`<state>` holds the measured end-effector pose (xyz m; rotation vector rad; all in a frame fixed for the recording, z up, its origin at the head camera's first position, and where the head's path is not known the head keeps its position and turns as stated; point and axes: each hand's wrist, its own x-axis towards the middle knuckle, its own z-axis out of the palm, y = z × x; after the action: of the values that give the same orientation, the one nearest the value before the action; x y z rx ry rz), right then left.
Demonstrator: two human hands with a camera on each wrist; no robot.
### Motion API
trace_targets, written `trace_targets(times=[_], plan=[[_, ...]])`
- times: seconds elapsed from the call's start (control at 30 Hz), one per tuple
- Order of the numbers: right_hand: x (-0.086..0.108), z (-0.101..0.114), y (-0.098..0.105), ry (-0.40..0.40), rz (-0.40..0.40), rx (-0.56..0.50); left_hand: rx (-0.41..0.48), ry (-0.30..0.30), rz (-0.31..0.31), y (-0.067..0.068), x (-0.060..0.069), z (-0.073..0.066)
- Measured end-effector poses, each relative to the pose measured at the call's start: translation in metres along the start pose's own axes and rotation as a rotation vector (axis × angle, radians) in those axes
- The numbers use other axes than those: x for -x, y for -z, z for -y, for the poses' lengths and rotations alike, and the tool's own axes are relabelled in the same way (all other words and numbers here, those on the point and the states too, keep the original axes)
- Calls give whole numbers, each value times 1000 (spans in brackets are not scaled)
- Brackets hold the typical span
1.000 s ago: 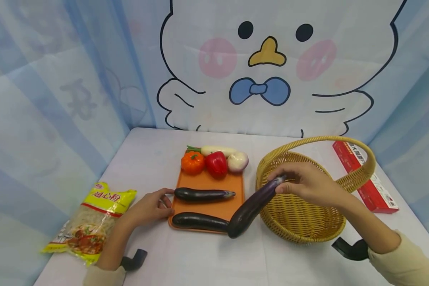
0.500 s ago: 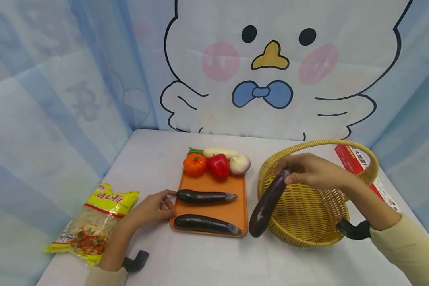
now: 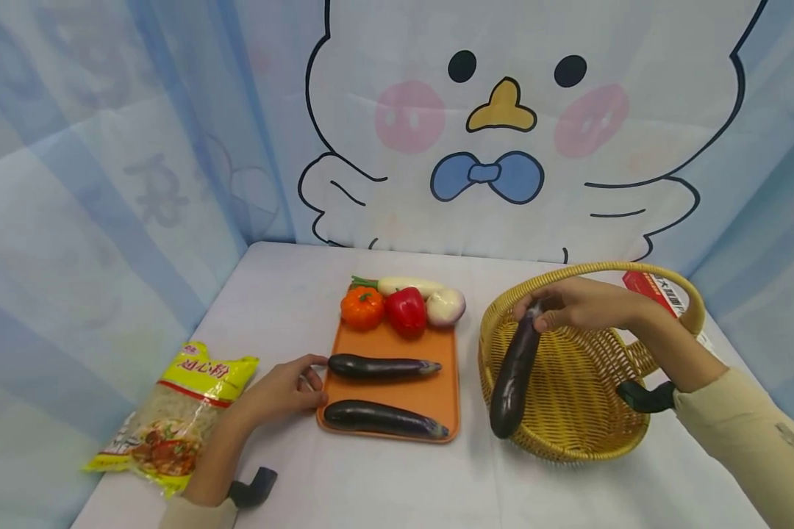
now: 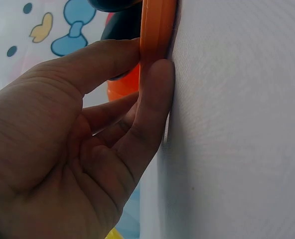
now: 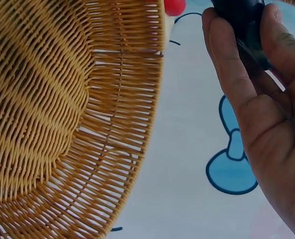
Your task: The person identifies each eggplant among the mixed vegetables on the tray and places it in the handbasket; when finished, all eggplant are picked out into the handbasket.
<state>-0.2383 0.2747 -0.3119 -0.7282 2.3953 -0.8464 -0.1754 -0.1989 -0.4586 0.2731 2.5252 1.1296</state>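
My right hand [image 3: 585, 303] pinches an eggplant [image 3: 517, 378] by its stem end, and the eggplant hangs slantwise over the left part of the wicker basket [image 3: 569, 411]. In the right wrist view the fingers and thumb close round the dark eggplant [image 5: 242, 22]. My left hand [image 3: 283, 387] holds the left edge of the orange tray [image 3: 403, 389]; in the left wrist view the thumb and a finger pinch the tray's rim [image 4: 157, 30]. Two more eggplants lie on the tray, a rear one [image 3: 380, 367] and a front one [image 3: 384, 419].
At the tray's back sit an orange pumpkin-like vegetable [image 3: 362, 308], a red bell pepper [image 3: 406, 311], a whitish-purple round turnip [image 3: 445, 306] and a white radish [image 3: 406, 285]. A yellow noodle bag [image 3: 179, 419] lies left. The basket's handle [image 3: 609, 267] arches up; a red box [image 3: 655, 290] lies behind it.
My right hand has carried the eggplant rightward from above the tray's front right corner to over the basket, where it hangs more steeply. My left hand keeps its place on the tray edge.
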Motion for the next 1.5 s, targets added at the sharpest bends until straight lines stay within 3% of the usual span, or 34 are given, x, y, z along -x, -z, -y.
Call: trace_targets(times=[0.27, 0.5, 0.6, 1.2, 1.5], plan=[[-13, -19, 10, -67, 42, 3, 12, 10, 1, -1, 2, 1], [-29, -35, 24, 124, 139, -73, 13, 13, -2, -2, 2, 2], [-33, -41, 30, 158, 146, -57, 8, 9, -7, -1, 1, 2], [-53, -67, 30, 131, 218, -155, -18, 21, -18, -1, 1, -1], [-64, -73, 22, 81, 264, -211, -11, -14, -3, 0, 1, 2]])
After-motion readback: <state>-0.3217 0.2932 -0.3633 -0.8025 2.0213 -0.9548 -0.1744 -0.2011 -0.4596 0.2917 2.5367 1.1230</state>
